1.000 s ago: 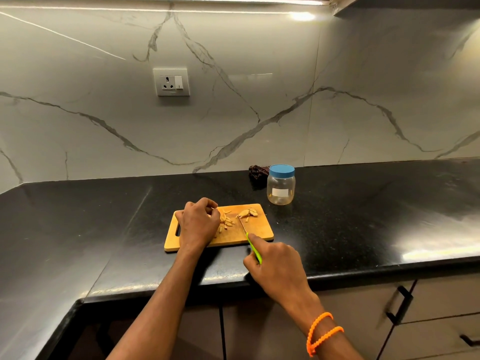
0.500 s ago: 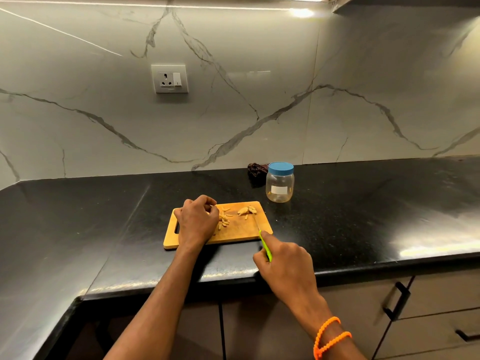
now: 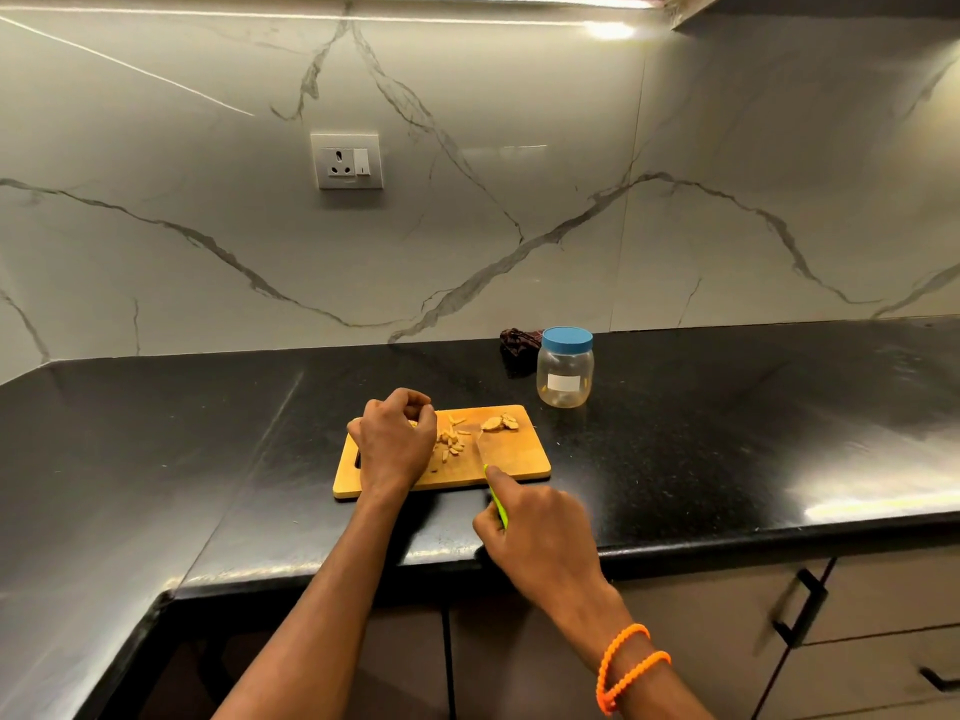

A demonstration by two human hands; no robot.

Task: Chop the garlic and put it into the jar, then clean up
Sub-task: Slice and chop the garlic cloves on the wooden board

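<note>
A wooden cutting board [image 3: 519,462] lies on the black counter. Several chopped garlic strips [image 3: 451,443] are scattered at its middle, and a few larger garlic pieces [image 3: 500,422] sit near its far right corner. My left hand [image 3: 395,441] rests on the board's left part with its fingers curled over a small garlic piece. My right hand [image 3: 540,543] grips a green-handled knife [image 3: 497,504] at the board's near edge, the blade lying on the board between the two garlic piles. A clear jar [image 3: 564,379] with a blue lid stands closed behind the board.
A dark crumpled thing [image 3: 519,345] lies by the wall behind the jar. The counter [image 3: 727,433] runs right and wraps round a corner on the left. A wall socket [image 3: 347,161] is above. Drawers with black handles [image 3: 800,608] sit below right.
My right hand carried the knife to the right along the board's near edge, then back left toward the chopped strips. My left hand stayed on the board.
</note>
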